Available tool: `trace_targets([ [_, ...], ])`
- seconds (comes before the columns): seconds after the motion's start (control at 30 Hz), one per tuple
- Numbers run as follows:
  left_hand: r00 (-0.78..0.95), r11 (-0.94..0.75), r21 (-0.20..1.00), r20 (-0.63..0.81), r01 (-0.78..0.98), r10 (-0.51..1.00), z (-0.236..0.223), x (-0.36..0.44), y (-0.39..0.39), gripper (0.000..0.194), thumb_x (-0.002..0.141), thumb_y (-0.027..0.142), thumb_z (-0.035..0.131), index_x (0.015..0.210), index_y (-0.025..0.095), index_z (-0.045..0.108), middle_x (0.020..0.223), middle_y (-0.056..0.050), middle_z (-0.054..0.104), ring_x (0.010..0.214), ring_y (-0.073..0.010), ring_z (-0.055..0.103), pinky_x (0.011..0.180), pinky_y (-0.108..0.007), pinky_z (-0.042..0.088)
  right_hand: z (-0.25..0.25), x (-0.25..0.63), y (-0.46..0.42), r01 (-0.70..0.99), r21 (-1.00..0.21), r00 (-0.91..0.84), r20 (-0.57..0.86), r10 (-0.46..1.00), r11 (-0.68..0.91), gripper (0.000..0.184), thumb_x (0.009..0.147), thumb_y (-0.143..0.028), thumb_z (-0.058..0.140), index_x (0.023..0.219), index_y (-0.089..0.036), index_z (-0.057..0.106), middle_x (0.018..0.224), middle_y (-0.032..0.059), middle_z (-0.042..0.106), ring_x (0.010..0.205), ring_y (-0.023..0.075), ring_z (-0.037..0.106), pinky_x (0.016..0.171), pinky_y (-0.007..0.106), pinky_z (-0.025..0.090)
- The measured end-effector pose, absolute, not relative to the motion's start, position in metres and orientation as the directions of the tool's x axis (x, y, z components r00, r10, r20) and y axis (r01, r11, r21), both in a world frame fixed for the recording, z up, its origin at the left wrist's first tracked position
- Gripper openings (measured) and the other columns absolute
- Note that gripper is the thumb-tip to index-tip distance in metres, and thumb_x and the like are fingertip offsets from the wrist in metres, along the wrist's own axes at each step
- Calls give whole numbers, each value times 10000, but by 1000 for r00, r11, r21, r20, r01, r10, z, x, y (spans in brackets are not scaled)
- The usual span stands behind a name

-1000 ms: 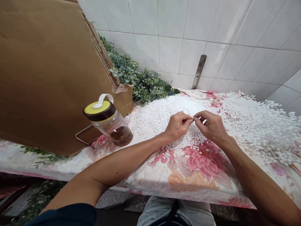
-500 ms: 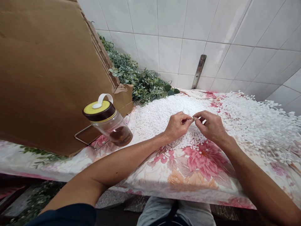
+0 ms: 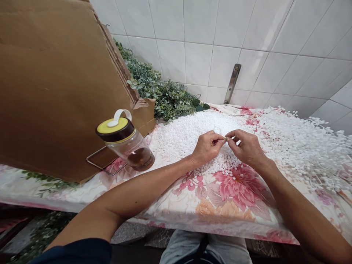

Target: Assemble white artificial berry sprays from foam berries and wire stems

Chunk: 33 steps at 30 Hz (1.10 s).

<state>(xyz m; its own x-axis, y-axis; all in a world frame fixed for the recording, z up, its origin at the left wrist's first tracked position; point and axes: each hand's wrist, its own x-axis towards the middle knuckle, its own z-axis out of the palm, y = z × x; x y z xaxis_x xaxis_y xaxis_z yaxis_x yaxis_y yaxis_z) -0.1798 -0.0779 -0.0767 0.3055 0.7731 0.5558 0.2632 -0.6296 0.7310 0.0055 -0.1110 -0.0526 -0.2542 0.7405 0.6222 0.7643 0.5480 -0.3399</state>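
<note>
My left hand [image 3: 208, 147] is closed in a pinch over a heap of small white beads [image 3: 178, 137]. A thin, pale looped strand [image 3: 217, 129] shows just above its fingers and appears to run into the pinch. Facing it, my right hand [image 3: 246, 146] also pinches, thumb against forefinger, its tips meeting the left fingertips. Whatever lies between the right fingertips is too small to make out. To the right spreads a pile of white stems with bead-like tips [image 3: 305, 146].
A clear bottle with a yellow-topped lid [image 3: 128, 141] and brown contents stands left of my left hand. Behind it are a large cardboard box [image 3: 55, 84] and green artificial foliage [image 3: 176, 99]. A floral cloth [image 3: 228, 212] covers the table; a metal bracket [image 3: 232, 84] is against the tiled wall.
</note>
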Motion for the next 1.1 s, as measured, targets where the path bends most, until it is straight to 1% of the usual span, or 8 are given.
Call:
trace_targets([
  [0.27,315,-635,725,557,266,769,-78,-180,-78,109,899,194,700,889,169,806,726,-20,644,669,-121,571,661,-269,433,-53,7,-111,766,-331,-282,596,752,550,94,949,-207,593,978,-219,682,917,35,751,682,160,678,642,289,514],
  [0.5,321,-637,726,557,259,766,-78,-180,-79,126,907,207,689,889,170,808,730,-21,642,673,-124,571,654,-270,425,-53,6,-111,771,-338,-265,602,754,540,61,912,-184,603,915,-213,656,833,14,714,672,152,668,635,272,493],
  [0.67,326,-634,728,552,260,767,-76,-179,-80,133,903,209,688,880,160,810,709,-15,612,652,-118,552,652,-272,417,-54,6,-111,779,-351,-247,590,768,520,46,900,-183,601,901,-212,637,824,15,698,683,157,660,640,273,485],
  [0.77,325,-634,730,552,257,768,-76,-179,-79,133,901,206,689,863,158,807,694,-10,599,646,-117,544,652,-273,410,-56,6,-110,788,-338,-250,587,770,514,40,906,-187,589,912,-212,621,832,24,686,699,167,652,640,282,477],
  [1.1,343,-623,737,533,262,774,-75,-181,-79,130,886,183,695,848,172,819,722,-20,634,680,-126,569,681,-278,424,-57,6,-110,790,-292,-298,586,754,539,67,895,-155,565,904,-218,584,829,33,649,710,180,609,644,300,451],
])
